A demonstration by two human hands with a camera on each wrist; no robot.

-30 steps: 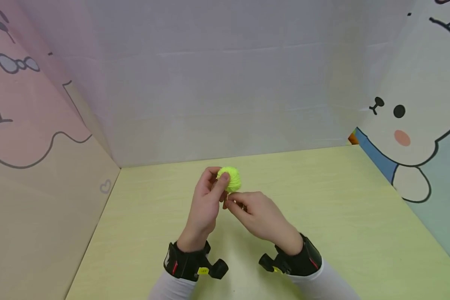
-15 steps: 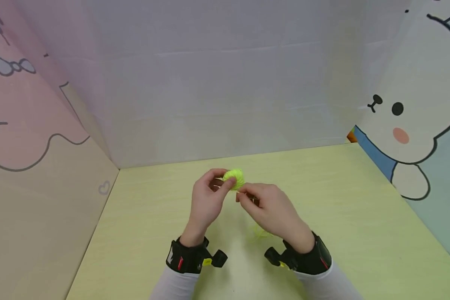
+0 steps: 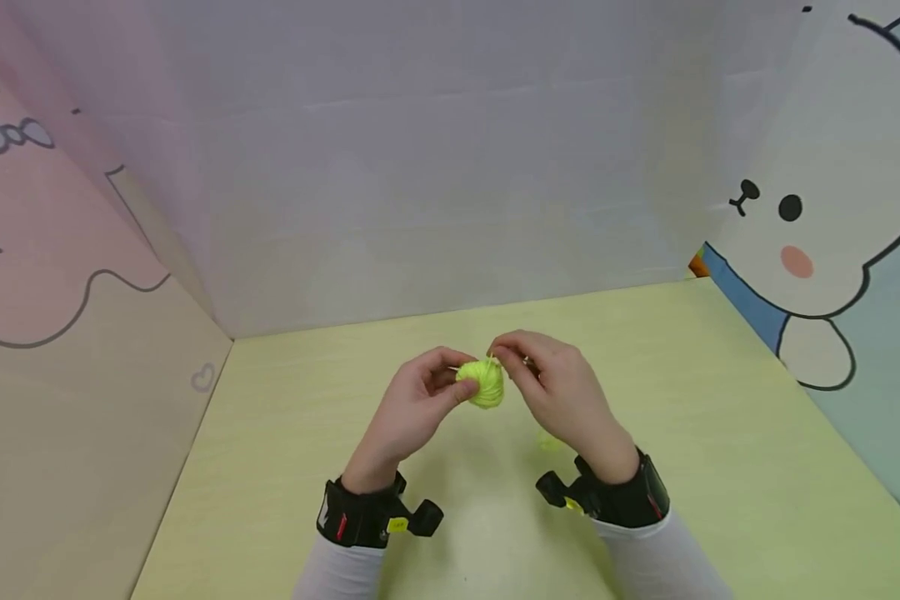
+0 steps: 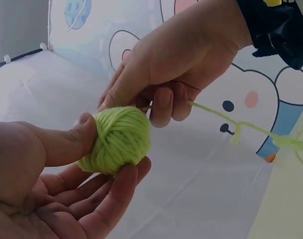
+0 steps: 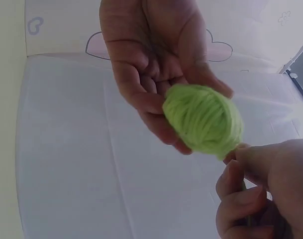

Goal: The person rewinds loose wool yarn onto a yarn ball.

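A small ball of neon yellow-green yarn (image 3: 483,385) is pinched between the thumb and fingers of my left hand (image 3: 412,408), above the table. Close at its upper right side, my right hand (image 3: 558,387) pinches the yarn strand between thumb and forefinger. In the left wrist view, the strand (image 4: 213,110) runs out of the right hand's curled fingers toward a loose tangle of yarn (image 4: 290,143) at the right. The right wrist view shows the wound ball (image 5: 203,119) with the right fingertips touching its lower end.
The pale yellow-green table (image 3: 307,433) lies under both hands. Loose yarn (image 3: 549,440) shows faintly beside the right wrist. A plain pale sheet (image 3: 450,183) stands at the back, with cartoon-printed panels (image 3: 817,233) at the sides. Black camera bands (image 3: 360,512) circle both wrists.
My right hand has swung from below the yarn ball up to its upper right side, carrying the strand around. The left hand and ball have shifted slightly right and down, the ball turning.
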